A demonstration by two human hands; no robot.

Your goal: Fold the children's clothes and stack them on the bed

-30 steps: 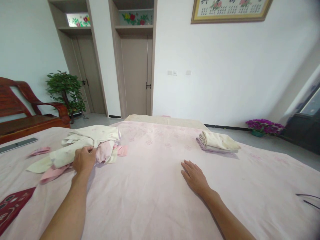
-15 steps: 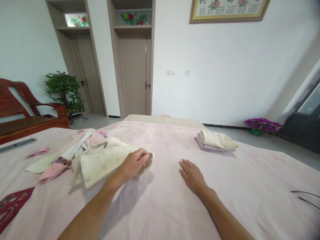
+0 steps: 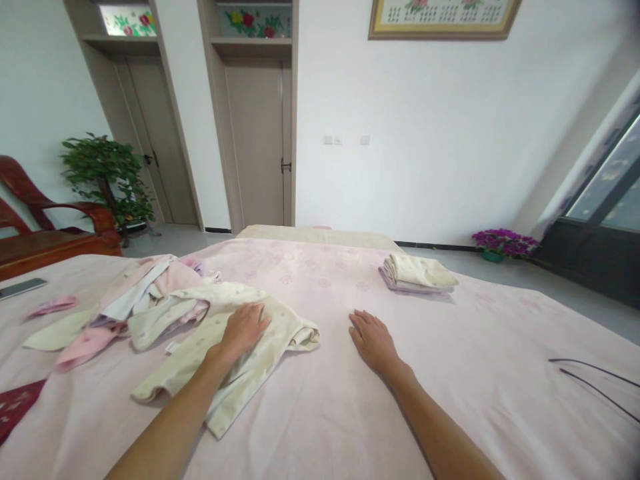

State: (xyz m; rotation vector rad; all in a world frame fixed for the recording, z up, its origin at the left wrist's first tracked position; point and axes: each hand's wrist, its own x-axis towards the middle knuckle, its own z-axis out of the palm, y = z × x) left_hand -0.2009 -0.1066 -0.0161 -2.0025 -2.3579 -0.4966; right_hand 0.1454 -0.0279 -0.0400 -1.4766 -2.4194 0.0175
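A small cream patterned garment (image 3: 280,323) lies spread and a little crumpled on the pink cloth cover, with a white tag at its left edge. My left hand (image 3: 245,329) rests palm down on the garment, its fingers stretched forward. On the bare cover to the right, my right hand (image 3: 373,339) lies flat with nothing in it. Past it sits a stack of folded clothes (image 3: 420,275), cream over lilac. Left of the cream garment is a loose pile of pink, white and lilac clothes (image 3: 150,280).
The pink floral cover (image 3: 320,413) spreads over the wide surface before me. A phone (image 3: 23,288) and a dark red item (image 3: 20,407) lie at the left. Thin black curved strips (image 3: 595,380) lie at the right. A wooden bench (image 3: 65,227) stands beyond the left edge.
My left hand has moved left and down from the garment's edge, and its fingers have opened. The cream garment now lies flatter, spread nearer to me. My right hand stays flat on the cover.
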